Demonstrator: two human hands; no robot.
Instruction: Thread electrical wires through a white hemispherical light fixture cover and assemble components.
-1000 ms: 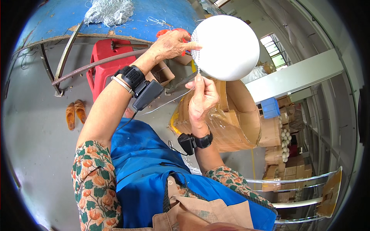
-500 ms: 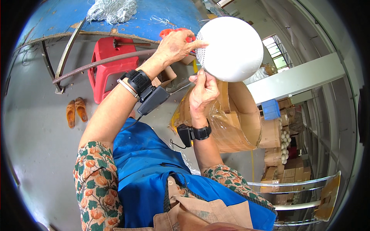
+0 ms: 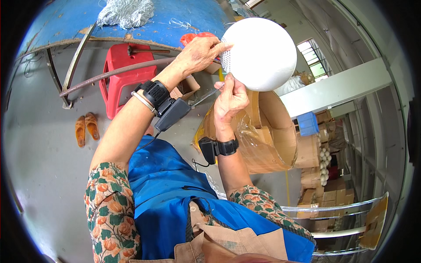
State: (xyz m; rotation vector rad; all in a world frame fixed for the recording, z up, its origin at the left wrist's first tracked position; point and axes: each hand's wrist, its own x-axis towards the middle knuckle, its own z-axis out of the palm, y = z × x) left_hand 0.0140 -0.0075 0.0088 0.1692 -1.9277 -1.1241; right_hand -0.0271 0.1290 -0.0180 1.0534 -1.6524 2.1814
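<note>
A large smooth white ball [image 3: 265, 53] is held up at the upper middle. Rows of small silver beads [image 3: 226, 60] cover a patch on its left side. My left hand [image 3: 198, 53] grips the ball there, its thumb lying over the beaded edge; the other fingers are partly hidden. Below the ball, my right hand [image 3: 231, 97] is closed in a pinch, fingertips close to the lower edge of the beaded patch. From this pinch a thin silver beaded strand [image 3: 205, 97] runs down to the left, passing behind the device on my left wrist.
A blue-topped table [image 3: 175, 13] carries a heap of silvery strands [image 3: 126, 13]. Below it stand a red stool [image 3: 127, 81] with a hammer [image 3: 149, 51] on it, and orange slippers [image 3: 86, 128]. An open carton [image 3: 267, 149] stands right of my knees, with stacked boxes [image 3: 309, 179] farther right.
The ball and both hands have shifted slightly up and left. More of the silver strand shows, stretched below my right fingertips. Both grips look the same.
</note>
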